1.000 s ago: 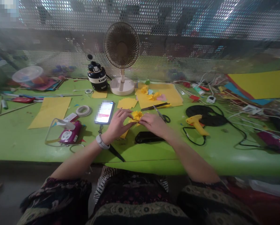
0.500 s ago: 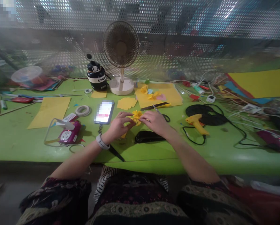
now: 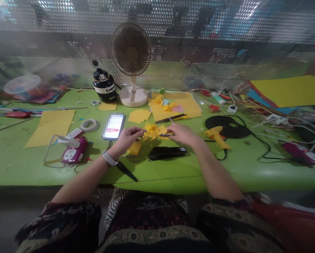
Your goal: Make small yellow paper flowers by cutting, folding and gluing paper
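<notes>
A yellow paper flower (image 3: 150,129) is between my two hands, low over the green table. My left hand (image 3: 129,138), a pale watch band on its wrist, has thumb and fingertips pinched together at the flower's left edge. My right hand (image 3: 182,134) is closed at the right side, by a thin, dark blue twisted piece (image 3: 166,135) that runs toward the flower; its kind is unclear. A silver pointed tip (image 3: 170,119) shows just beyond the right fingers. Nearer me lie a black stapler (image 3: 168,153) and small yellow paper squares (image 3: 133,149).
Behind are a fan (image 3: 133,96), a dark jug (image 3: 104,88), a phone (image 3: 114,125) and two more yellow flowers (image 3: 170,106) on yellow paper. A yellow glue gun (image 3: 218,137) with its cord lies right. Tape (image 3: 89,125) and a purple power socket (image 3: 74,151) stand left.
My hands have moved apart from the flower's middle, the right one to the right. The dark blue piece, more of the flower and the whole stapler now show. The view has shifted slightly.
</notes>
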`<state>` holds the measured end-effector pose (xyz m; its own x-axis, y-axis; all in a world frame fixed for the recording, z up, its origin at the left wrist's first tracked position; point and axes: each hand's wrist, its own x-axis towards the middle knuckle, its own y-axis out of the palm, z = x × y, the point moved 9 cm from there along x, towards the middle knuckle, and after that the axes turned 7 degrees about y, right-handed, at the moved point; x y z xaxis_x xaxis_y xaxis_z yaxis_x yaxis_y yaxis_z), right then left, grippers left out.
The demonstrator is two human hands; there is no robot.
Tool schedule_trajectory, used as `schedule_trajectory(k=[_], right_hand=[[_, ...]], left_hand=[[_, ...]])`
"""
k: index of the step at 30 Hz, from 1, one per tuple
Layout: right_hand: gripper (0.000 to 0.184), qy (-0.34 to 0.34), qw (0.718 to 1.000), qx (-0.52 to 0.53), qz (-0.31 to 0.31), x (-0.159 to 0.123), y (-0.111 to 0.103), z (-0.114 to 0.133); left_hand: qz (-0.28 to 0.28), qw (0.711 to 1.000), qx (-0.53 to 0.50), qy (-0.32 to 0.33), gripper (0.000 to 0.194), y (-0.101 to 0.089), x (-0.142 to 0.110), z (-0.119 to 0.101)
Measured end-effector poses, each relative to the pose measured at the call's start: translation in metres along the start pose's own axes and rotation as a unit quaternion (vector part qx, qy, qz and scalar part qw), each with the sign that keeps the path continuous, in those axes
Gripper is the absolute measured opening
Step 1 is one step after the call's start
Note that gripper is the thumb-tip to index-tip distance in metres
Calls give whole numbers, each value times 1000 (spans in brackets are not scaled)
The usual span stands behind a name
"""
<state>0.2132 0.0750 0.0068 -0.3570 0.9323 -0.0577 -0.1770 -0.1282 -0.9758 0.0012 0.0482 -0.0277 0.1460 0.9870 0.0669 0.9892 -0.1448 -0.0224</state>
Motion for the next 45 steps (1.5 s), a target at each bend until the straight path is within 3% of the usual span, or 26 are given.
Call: schedule_trajectory(k=[7,11,15,20,23,26,32,45], right_hand=[[15,3,1000,-18,20,8,16,2],[12,-2,1000,4,27,11,14,-2],[13,20,992,123,24,8,-2,-9],[21,27,938,346,0,-2,-23,1],[19,2,916,402,10,-9,-24,18],[22,-15,924,382,4,-14,-24,33],[43,-37,943,321,-76,-17,-26,47],[51,-36,963,252,-84,-11,-13,51]], left_hand=[[-12,999,-43,-16,29,-3,0,0],[-19,998,-58,-26,30,-4,1,-1],[-30,996,-82,-37,28,-2,0,-3],[-21,994,-99,-32,26,0,0,-1],[-13,994,-106,-28,28,1,0,1],[-10,992,-123,-22,28,4,-1,-1],[-9,987,-163,-1,26,11,-6,-11],[9,981,-193,7,27,12,-3,-9]])
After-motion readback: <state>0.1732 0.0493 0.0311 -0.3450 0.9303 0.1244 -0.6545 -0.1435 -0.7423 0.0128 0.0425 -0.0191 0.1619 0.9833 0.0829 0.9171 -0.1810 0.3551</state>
